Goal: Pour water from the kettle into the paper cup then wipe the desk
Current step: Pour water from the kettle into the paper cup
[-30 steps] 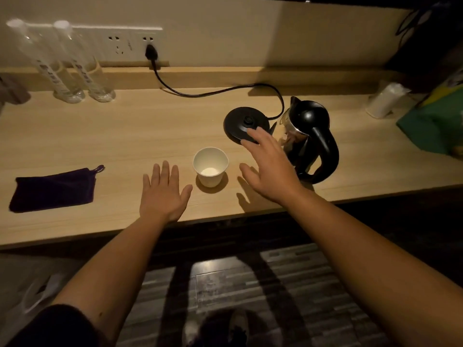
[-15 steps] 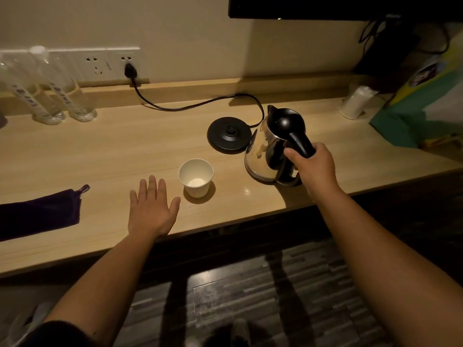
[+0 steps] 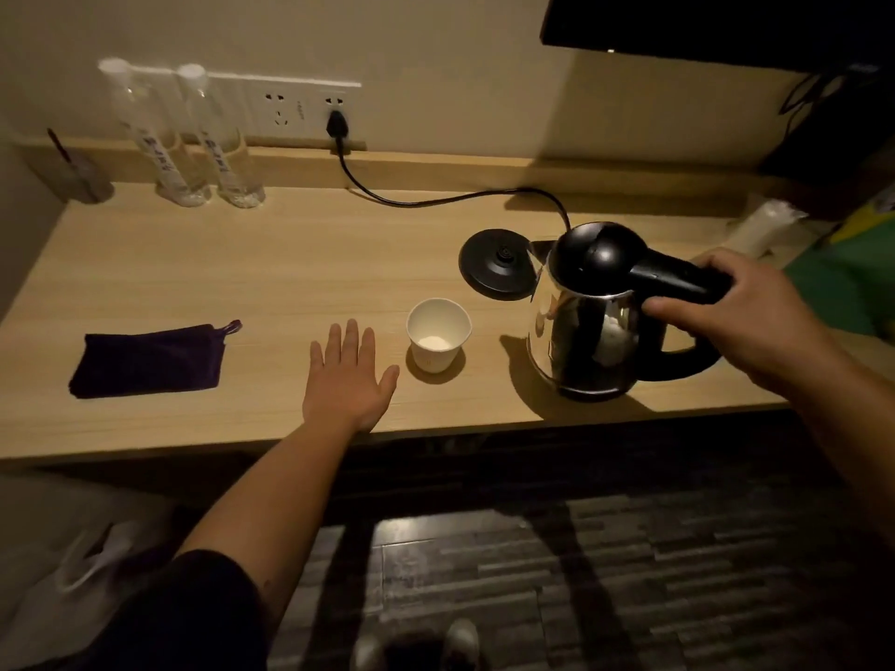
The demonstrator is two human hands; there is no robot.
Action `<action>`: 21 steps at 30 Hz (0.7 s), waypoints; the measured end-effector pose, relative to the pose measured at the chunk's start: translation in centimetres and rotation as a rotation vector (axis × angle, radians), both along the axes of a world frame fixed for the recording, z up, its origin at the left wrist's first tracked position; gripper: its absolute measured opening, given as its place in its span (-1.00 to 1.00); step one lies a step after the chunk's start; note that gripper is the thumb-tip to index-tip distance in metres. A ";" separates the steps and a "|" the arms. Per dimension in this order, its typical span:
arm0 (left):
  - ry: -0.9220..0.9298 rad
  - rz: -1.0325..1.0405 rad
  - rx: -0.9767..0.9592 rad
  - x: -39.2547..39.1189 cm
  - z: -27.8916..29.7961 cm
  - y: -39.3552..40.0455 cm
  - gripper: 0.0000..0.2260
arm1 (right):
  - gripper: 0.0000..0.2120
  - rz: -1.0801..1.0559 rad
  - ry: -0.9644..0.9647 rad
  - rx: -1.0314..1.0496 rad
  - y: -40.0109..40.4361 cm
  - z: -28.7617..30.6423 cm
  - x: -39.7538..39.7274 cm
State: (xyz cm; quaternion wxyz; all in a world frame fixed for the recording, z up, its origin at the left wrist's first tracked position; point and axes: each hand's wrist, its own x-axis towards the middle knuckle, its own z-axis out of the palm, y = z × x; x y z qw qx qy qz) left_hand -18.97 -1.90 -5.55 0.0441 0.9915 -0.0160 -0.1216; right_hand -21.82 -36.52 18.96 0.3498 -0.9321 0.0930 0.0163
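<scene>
The right hand (image 3: 741, 312) has its grip wrapped around the black handle of the kettle (image 3: 588, 322), a polished steel body with a black lid, its spout turned toward the paper cup (image 3: 438, 334). Whether the kettle's bottom touches the counter (image 3: 290, 263) or hangs just above it cannot be told. The paper cup stands upright and open-mouthed just to the kettle's spout side. Beyond the cup, the left hand (image 3: 348, 380) lies flat on the counter, fingers spread, gripping nothing. Farther out past that hand lies a folded dark purple cloth (image 3: 147, 358). Behind the kettle's spout sits the round black base (image 3: 499, 263), its cord (image 3: 436, 198) running to a wall socket (image 3: 334, 111). Two clear bottles (image 3: 193, 138) by the wall carry labels too blurred to read.
</scene>
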 end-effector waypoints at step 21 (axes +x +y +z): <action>-0.034 0.007 -0.043 0.0 -0.5 0.0 -0.33 | -0.63 0.489 0.168 -0.530 9.0 3.3 3.2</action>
